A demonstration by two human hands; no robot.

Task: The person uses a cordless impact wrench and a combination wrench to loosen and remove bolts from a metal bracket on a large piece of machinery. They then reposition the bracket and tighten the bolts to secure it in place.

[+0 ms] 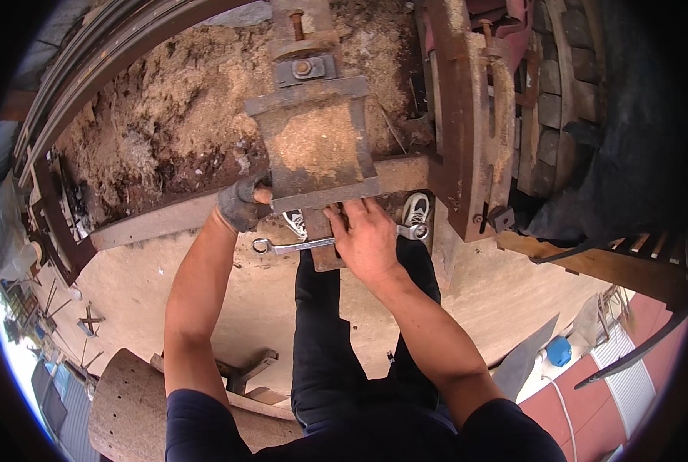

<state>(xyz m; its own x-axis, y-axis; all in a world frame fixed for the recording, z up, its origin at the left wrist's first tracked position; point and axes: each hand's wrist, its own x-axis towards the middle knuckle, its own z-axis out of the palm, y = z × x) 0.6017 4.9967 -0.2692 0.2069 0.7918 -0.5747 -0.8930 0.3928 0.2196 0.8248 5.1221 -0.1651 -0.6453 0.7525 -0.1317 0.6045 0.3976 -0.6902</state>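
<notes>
A rusty metal housing (pixel 317 146), its face coated in sawdust, stands in front of me. My left hand (pixel 241 202), in a dark glove with bare fingertips, is curled against its lower left corner; what lies inside the fingers is hidden. My bare right hand (pixel 367 239) has its fingers bent at the housing's lower edge, their tips out of sight. Beneath that palm a double-ended ring wrench (pixel 286 248) crosses a rusty steel bar (pixel 327 259). Whether the palm presses on the wrench cannot be made out.
A bolt (pixel 303 68) sits above the housing. Heaped sawdust (pixel 159 138) fills the frame behind it. A rusty upright (pixel 467 115) and a tyre-like ribbed band (pixel 552 100) stand at right. Below are my shoes (pixel 415 209) on the concrete floor (pixel 259 308). A curved brown panel (pixel 132 408) lies lower left.
</notes>
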